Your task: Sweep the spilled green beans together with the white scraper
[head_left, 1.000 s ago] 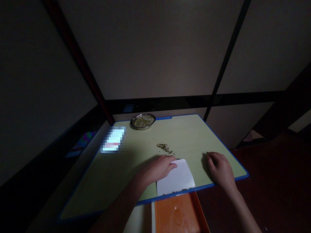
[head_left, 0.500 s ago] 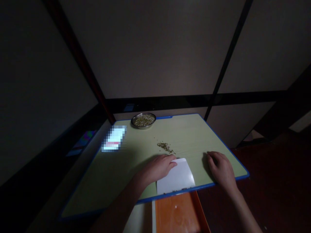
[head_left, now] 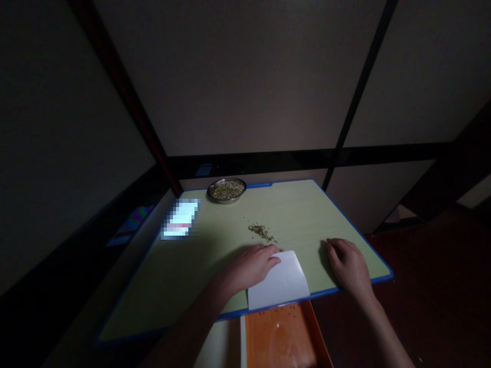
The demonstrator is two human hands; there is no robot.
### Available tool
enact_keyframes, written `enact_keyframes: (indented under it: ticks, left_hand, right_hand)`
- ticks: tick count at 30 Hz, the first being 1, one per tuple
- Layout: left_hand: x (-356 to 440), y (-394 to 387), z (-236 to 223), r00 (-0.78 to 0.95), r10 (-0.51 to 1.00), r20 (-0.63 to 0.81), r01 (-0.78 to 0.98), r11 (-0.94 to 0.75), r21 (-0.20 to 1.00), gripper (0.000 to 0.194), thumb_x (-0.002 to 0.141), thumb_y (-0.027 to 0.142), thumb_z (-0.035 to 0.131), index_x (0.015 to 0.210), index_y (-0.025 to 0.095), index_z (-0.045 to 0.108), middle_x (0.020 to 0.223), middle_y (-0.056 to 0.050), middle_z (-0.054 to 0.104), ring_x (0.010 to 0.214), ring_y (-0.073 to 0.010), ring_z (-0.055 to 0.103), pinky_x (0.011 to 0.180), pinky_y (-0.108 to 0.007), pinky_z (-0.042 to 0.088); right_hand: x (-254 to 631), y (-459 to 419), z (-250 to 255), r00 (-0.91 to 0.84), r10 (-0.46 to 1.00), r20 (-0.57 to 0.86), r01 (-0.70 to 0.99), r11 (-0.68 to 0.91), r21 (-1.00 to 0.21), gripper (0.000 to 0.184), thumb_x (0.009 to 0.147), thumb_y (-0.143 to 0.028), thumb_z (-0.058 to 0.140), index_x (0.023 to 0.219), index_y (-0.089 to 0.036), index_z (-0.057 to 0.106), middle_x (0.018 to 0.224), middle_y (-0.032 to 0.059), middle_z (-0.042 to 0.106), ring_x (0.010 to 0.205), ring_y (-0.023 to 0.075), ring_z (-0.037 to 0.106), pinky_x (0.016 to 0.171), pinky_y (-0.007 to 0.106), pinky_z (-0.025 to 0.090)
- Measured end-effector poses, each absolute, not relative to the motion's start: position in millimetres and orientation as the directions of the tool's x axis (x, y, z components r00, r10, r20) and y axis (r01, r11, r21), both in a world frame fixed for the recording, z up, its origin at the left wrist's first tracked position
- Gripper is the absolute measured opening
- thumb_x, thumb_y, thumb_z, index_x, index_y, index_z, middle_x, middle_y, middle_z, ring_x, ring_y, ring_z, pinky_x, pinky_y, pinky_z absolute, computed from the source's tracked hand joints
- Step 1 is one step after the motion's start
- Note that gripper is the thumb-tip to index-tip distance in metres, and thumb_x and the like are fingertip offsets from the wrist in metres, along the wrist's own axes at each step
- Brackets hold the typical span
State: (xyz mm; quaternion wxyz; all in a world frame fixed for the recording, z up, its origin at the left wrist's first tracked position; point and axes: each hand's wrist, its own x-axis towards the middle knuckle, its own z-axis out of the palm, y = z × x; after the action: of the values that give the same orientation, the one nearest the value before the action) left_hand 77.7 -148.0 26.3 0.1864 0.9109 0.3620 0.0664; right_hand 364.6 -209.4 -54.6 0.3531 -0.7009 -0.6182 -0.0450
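Observation:
My left hand (head_left: pixel 255 266) grips the upper left edge of a white sheet of paper (head_left: pixel 282 283), thumb on top. The sheet lies on the table and reaches its front edge. Just beyond it is a scattered heap of small greenish-brown beans (head_left: pixel 261 232). Below the table edge, a few dark beans show over an orange container (head_left: pixel 284 337). My right hand (head_left: pixel 349 263) rests on the right side of the table, its fingers loosely curled under, and nothing shows in it.
At the back left of the pale green, blue-rimmed table (head_left: pixel 299 209) stands a round metal dish (head_left: pixel 226 201) of green and white beans or seeds. A lit, blurred-out screen (head_left: pixel 180 220) lies by the left edge. Dark panelled doors (head_left: pixel 245 76) rise behind.
Beans that lay along the paper's near edge have left it and now show lower, over the orange container. The sheet has shifted slightly towards me. My right hand stays put.

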Motion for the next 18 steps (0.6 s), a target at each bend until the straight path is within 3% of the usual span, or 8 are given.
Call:
enact_keyframes:
  ticks: [7, 13, 18]
  left_hand:
    - [77, -152, 33, 0.727, 0.686, 0.011, 0.628, -0.672, 0.394, 0.029, 0.094, 0.038, 0.038, 0.097, 0.022, 0.062, 0.091, -0.004, 0.069, 0.086, -0.0191, 0.063, 0.073, -0.027, 0.043]
    - [59, -140, 44, 0.674, 0.721, 0.160, 0.608, -0.665, 0.434, 0.030, 0.095, 0.035, 0.036, 0.105, 0.022, 0.061, 0.103, -0.005, 0.068, 0.093, -0.0179, 0.062, 0.081, -0.027, 0.045]
    - [32, -123, 53, 0.631, 0.722, 0.282, 0.582, -0.682, 0.442, 0.033, 0.095, 0.027, 0.035, 0.113, 0.019, 0.061, 0.111, -0.006, 0.066, 0.101, -0.0168, 0.059, 0.091, -0.028, 0.043]
  right_hand:
    - [363, -209, -53, 0.246, 0.841, 0.482, 0.894, -0.005, -0.447, 0.033, 0.088, -0.040, 0.046, 0.096, -0.017, 0.068, 0.095, 0.0110, 0.069, 0.089, 0.0241, 0.060, 0.084, 0.037, 0.044]
    - [362, -210, -52, 0.245, 0.850, 0.466, 0.893, -0.011, -0.450, 0.032, 0.087, -0.040, 0.048, 0.096, -0.017, 0.068, 0.098, 0.0107, 0.069, 0.093, 0.0244, 0.059, 0.087, 0.037, 0.043]
    - [363, -210, -45, 0.278, 0.847, 0.453, 0.823, 0.034, -0.567, 0.030, 0.087, -0.039, 0.047, 0.096, -0.018, 0.067, 0.098, 0.0103, 0.069, 0.093, 0.0240, 0.060, 0.087, 0.038, 0.045]
